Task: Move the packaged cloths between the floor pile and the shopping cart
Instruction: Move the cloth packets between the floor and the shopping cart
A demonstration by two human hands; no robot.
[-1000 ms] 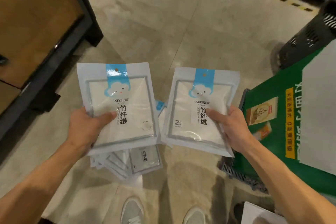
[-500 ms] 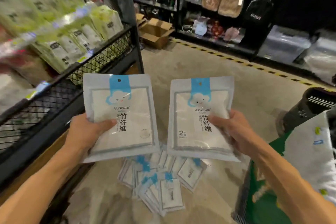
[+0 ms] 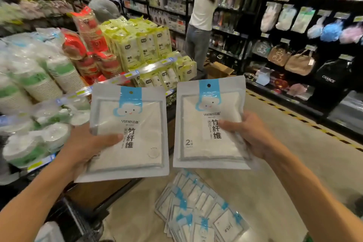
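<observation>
My left hand (image 3: 88, 149) grips a packaged cloth (image 3: 133, 133), a white pouch with a blue cloud tab, held upright at chest height. A second, matching packaged cloth (image 3: 204, 143) is gripped in my right hand (image 3: 253, 137), side by side with the first. Below them, the floor pile (image 3: 200, 208) of several more packaged cloths lies fanned out on the beige floor. The shopping cart is out of view in this frame.
A low display shelf (image 3: 117, 188) on the left carries stacked paper cups (image 3: 39, 80) and yellow-green tissue packs (image 3: 141, 45). A person (image 3: 204, 15) in a white top reaches into dark wall shelves (image 3: 294, 45) ahead. An open cardboard box (image 3: 218, 70) sits on the floor near them.
The view has tilted up from the floor to the aisle; the green-lined cart at right has left the frame. Both hands keep the same two packages, raised slightly.
</observation>
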